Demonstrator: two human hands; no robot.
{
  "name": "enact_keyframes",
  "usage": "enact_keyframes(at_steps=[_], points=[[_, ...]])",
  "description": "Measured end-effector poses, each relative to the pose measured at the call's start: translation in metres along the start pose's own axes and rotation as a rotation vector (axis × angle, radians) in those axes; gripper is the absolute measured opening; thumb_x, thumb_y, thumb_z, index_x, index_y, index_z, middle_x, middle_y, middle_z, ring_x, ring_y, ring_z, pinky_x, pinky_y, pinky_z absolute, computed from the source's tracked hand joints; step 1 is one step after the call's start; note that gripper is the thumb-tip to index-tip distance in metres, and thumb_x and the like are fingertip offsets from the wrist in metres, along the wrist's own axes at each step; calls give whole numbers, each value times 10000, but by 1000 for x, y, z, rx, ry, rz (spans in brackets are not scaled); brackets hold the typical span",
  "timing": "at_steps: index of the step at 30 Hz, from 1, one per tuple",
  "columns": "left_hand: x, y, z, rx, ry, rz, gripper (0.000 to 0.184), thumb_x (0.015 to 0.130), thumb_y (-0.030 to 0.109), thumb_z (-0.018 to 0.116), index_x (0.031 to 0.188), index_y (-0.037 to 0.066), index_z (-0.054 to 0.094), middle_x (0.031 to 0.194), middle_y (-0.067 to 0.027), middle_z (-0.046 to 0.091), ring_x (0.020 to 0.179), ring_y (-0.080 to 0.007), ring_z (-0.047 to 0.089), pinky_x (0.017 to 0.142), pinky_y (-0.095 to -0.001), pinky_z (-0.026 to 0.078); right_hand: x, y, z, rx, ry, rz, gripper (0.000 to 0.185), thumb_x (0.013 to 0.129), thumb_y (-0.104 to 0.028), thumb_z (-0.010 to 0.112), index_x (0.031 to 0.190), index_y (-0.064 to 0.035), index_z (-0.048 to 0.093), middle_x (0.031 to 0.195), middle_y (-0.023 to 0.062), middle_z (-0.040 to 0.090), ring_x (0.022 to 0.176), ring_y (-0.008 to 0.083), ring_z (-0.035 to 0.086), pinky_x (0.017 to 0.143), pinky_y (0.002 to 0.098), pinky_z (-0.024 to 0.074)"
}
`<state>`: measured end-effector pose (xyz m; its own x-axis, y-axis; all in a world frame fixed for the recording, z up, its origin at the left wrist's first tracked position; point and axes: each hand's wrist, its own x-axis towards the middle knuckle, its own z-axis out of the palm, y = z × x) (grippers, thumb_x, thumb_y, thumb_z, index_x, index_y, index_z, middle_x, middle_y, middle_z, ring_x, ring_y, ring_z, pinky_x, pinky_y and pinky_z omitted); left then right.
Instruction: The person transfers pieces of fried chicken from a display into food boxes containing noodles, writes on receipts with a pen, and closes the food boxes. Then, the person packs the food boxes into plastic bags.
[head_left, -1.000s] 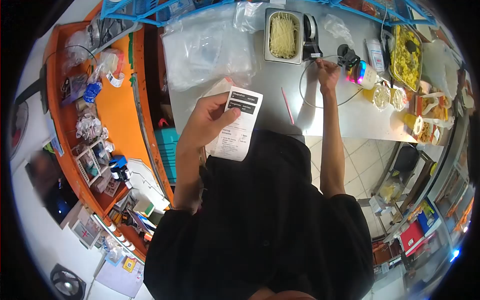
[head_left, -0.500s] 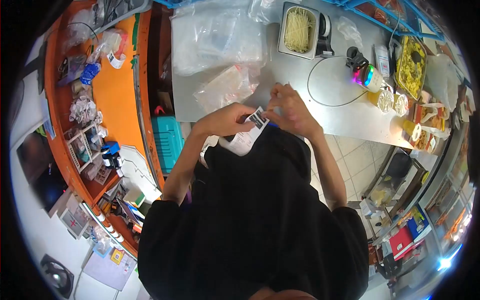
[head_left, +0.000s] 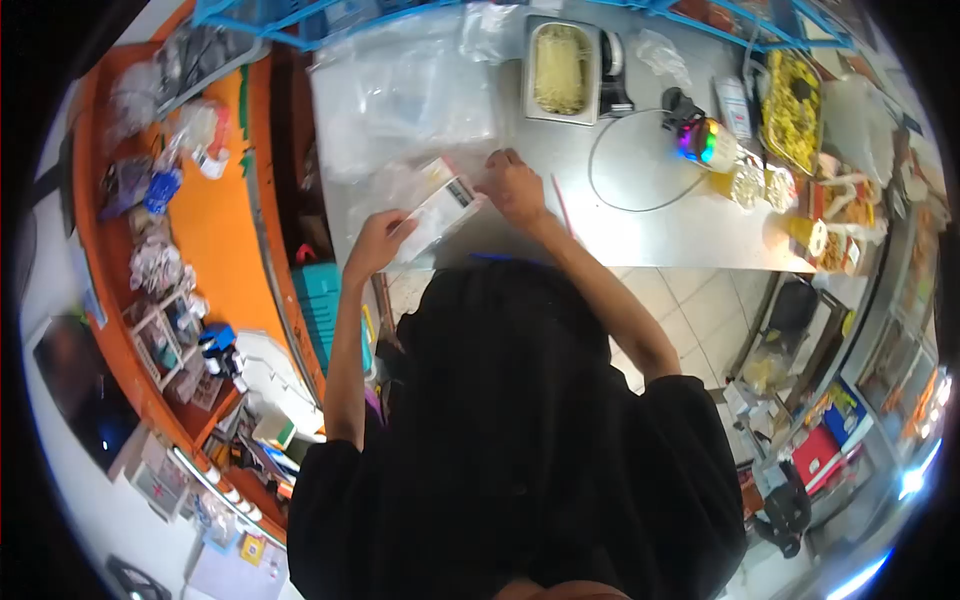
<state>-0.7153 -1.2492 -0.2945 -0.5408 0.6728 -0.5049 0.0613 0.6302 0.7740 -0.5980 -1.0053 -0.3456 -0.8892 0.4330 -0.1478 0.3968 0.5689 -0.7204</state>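
A white printed receipt (head_left: 432,222) with a dark block of print near its upper end lies slanted over clear plastic bags on the metal table. My left hand (head_left: 377,243) pinches its lower left end between thumb and fingers. At the upper right end is my right hand (head_left: 516,190), fingers bent together at the receipt's edge; the exact contact is blurred. Beneath the receipt a clear plastic bag (head_left: 375,192) with some red print spreads out. A thin reddish stick (head_left: 561,205) rests on the table just right of my right hand.
Stacked clear plastic bags (head_left: 400,90) cover the table's back left. Behind my right hand stands a metal container (head_left: 562,75) of pale thin strips. To the right are a cable (head_left: 592,165), a lit device (head_left: 708,145), lidded cups (head_left: 745,187) and a yellow food tray (head_left: 792,110).
Both hands have moved forward and left, away from my body, carrying the receipt from above my lap to over the plastic bag. The receipt is now straighter. The reddish stick has come into sight.
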Motion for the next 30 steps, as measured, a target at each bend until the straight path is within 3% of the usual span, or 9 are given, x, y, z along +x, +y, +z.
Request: enact_keyframes(at_steps=[2,5,7,11,16,20,23,27,30], points=[[-6,6,-1,69,14,13,260,895,222,662,913,-38,651,770,-118,631,716,-165,566,698,-320,469,-6,15,-51,271,401,-70,126,800,-86,702,869,-58,600,900,89,614,801,256,615,679,336,478],[-30,-10,-10,291,86,39,279,892,239,677,934,-36,650,789,-95,632,756,-155,579,712,-323,475,30,64,-134,33,856,-5,76,922,-109,624,918,-35,639,811,101,601,767,220,552,737,297,444],[-32,-29,-6,359,104,55,288,894,248,680,945,-34,650,802,-77,634,785,-148,587,722,-325,477,61,143,-151,-60,559,15,262,904,-257,650,1102,-89,684,949,111,670,698,208,500,724,329,440],[-31,-38,4,20,75,-24,262,904,237,675,937,-22,659,812,-52,640,800,-137,596,717,-308,476,88,137,-186,739,-117,582,310,920,-272,634,1135,-53,675,1063,52,681,708,167,504,736,305,459],[-30,-18,52,-399,-10,-168,221,938,198,642,972,-21,648,805,-49,662,738,-121,633,735,-280,535,57,161,-170,1379,48,366,187,957,-114,582,1068,21,648,1044,88,642,821,157,574,875,384,526],[-26,-3,86,-540,51,-229,248,956,206,620,994,-39,629,800,-90,678,747,-131,660,716,-263,560,20,182,-126,795,239,345,204,945,-101,617,1112,16,616,939,72,635,878,137,600,810,304,507],[-23,-2,93,-596,72,-244,261,954,207,623,985,-52,626,819,-104,688,755,-134,666,720,-259,559,34,194,-89,721,593,-21,162,928,-137,654,1007,5,658,890,59,640,865,125,599,771,272,489],[-18,4,92,-600,65,-237,261,957,206,619,988,-53,624,836,-114,696,765,-136,672,728,-257,557,33,206,-91,-155,630,-2,147,870,-195,711,891,-51,697,822,54,630,810,139,553,748,293,436],[-19,4,91,-580,66,-242,257,959,205,615,992,-50,625,839,-110,697,772,-135,672,736,-251,551,12,154,-108,219,507,183,67,848,-104,670,837,-43,696,858,65,618,835,168,550,752,294,441]])
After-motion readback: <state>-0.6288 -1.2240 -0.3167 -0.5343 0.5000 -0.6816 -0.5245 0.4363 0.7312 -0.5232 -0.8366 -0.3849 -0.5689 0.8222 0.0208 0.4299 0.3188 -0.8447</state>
